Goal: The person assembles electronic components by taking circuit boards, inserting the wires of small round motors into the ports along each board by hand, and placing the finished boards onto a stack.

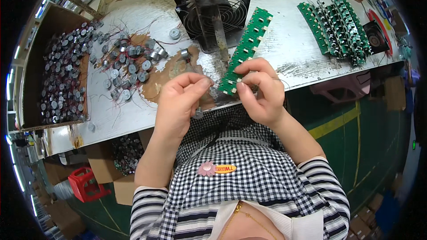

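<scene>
My left hand [180,102] is closed in a pinch at the near edge of the table, thumb against forefinger on a thin wire lead. A small round metal motor [198,114] shows just below those fingers. My right hand [263,91] pinches a thin silvery wire [231,81], whose tail runs out past the knuckles. Beneath this wire lies a long green circuit board [247,44] with a row of white connectors, slanting away from me. Above the board's left side points the metal tip of a soldering iron [221,40] with a wooden handle.
A black fan [238,11] stands behind the iron. Loose motors with wires [132,68] lie on the left, beside a cardboard box [33,66] full of more. Stacked green boards [342,31] sit at the right. A red stool [84,184] is on the floor.
</scene>
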A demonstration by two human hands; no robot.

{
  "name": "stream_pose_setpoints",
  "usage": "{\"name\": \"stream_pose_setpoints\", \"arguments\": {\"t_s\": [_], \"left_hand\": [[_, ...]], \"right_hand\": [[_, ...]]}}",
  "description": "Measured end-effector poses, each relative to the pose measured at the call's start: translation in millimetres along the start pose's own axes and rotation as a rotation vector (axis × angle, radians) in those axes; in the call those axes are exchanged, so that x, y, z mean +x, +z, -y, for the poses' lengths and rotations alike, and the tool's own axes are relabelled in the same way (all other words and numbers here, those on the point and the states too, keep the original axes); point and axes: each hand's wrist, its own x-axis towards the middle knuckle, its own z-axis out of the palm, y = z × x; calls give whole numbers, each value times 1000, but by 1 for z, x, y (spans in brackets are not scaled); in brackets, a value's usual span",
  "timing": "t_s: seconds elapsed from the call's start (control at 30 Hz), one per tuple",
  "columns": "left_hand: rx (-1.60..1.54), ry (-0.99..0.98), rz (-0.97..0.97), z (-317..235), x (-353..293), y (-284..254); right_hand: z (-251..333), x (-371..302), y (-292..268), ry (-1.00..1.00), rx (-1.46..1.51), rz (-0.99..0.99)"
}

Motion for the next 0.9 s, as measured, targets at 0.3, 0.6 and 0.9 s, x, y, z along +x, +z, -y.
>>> {"name": "stream_pose_setpoints", "arguments": {"t_s": [0.3,0.6,0.9], "left_hand": [[376,398,-1,9,11,14],[91,21,155,-5,22,13],[74,66,102,-5,28,16]], "right_hand": [[-2,4,1,-77,-6,-74],[-2,8,1,-112,-29,-103],[-1,15,2,-102,-90,-117]]}}
